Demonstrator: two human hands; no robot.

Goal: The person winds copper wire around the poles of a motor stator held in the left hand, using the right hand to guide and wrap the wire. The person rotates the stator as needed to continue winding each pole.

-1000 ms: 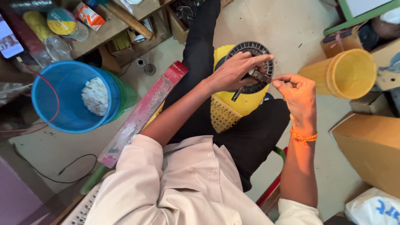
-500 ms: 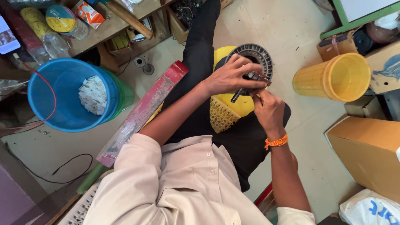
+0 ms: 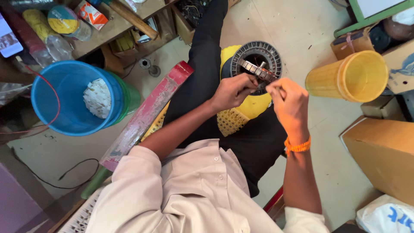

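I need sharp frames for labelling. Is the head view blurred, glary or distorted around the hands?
Head view: left hand and right hand at the ribbed ring look sharp; lighting soft and even, no harsh glare; wide-angle bending shows toward the edges, as at the blue bucket.

A round grey stator core [image 3: 257, 64], ringed with fine slots and open at its dark middle, lies flat on a yellow holder [image 3: 250, 105] over the person's lap, centre of the scene toward the far side. Small shiny metal pieces [image 3: 254, 69] sit in a row across its near rim.
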